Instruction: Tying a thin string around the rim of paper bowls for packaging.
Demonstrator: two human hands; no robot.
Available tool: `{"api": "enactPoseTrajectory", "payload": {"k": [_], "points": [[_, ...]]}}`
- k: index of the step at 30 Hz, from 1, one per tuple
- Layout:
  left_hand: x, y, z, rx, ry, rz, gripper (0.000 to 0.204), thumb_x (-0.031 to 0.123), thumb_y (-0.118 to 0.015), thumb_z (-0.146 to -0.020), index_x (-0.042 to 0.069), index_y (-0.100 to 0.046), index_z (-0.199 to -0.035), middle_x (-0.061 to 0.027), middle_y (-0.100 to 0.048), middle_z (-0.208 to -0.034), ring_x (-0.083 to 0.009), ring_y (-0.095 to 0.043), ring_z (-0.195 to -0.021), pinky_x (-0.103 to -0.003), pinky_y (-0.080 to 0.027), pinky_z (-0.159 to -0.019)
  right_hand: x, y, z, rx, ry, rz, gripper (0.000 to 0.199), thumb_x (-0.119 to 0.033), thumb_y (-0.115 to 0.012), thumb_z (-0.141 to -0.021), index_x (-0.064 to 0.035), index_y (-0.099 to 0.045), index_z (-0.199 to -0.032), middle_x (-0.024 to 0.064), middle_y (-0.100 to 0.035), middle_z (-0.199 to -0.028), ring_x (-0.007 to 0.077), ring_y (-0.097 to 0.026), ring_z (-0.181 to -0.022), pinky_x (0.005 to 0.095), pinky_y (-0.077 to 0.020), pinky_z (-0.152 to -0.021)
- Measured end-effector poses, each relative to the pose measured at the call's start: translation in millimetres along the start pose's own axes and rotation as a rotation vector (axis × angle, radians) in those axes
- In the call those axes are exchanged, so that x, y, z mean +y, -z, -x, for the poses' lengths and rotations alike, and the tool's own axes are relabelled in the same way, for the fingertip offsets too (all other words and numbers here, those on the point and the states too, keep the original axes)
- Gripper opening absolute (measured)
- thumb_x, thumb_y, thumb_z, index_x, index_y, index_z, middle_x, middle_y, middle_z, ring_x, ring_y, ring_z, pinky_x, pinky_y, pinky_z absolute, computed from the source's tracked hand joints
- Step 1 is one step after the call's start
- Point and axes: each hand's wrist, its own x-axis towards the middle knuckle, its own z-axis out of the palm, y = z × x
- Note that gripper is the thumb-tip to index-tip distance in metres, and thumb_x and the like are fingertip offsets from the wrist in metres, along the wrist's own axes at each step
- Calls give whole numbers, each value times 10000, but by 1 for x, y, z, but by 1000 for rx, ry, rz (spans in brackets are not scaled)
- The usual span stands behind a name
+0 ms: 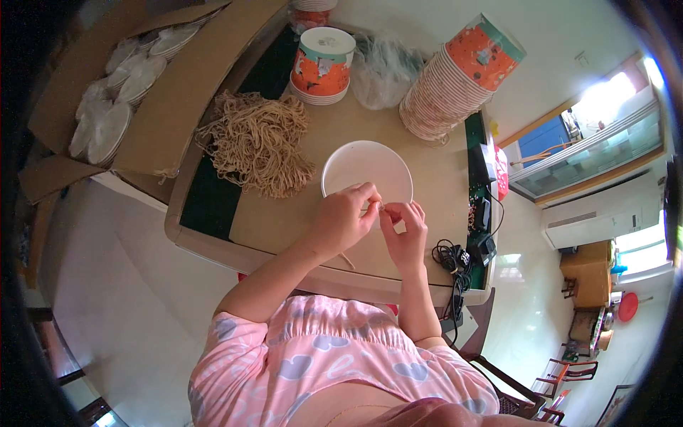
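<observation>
My left hand (346, 215) and my right hand (405, 235) meet over the near rim of a white round lid (366, 169) lying on the brown tabletop (284, 220). Both pinch a thin tan string (381, 207) between the fingertips; one end hangs down below my left hand. A heap of the same tan strings (257, 142) lies to the left of the lid.
A capped orange paper bowl (322, 64) stands at the back, with a crumpled clear bag (384, 71) and a leaning stack of orange paper bowls (455, 82) beside it. An open cardboard box (114, 92) of white lids is at left. Black cables (455, 257) lie at right.
</observation>
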Motion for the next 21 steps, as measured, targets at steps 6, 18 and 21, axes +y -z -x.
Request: {"api": "enactPoseTrajectory", "payload": {"k": [6,18,21], "points": [[0,1,0,-31,25,3,83,82,-602,-831,30,-539,-848,-135,-640,-830,-311,-635,-720,-402,-502,-619,-2,-2,0,12,-27,8,68,-77,-690,-789,-85,-650,-844,14,-570,-629,150,-547,-588,330,-377,-883],[-8,1,-1,-62,-1,79,130,104,-638,-856,0,-640,-934,-125,-666,-857,-213,-623,-663,-306,-478,-577,3,-3,2,39,0,-11,81,-76,-697,-784,-87,-668,-860,20,-555,-624,162,-519,-590,335,-379,-876],[-5,0,-2,-26,56,99,122,122,-609,-871,8,-622,-916,-141,-650,-849,-303,-641,-754,-375,-505,-661,2,-2,2,29,-24,-1,81,-75,-697,-786,-87,-666,-859,19,-555,-624,160,-520,-592,337,-378,-880]]}}
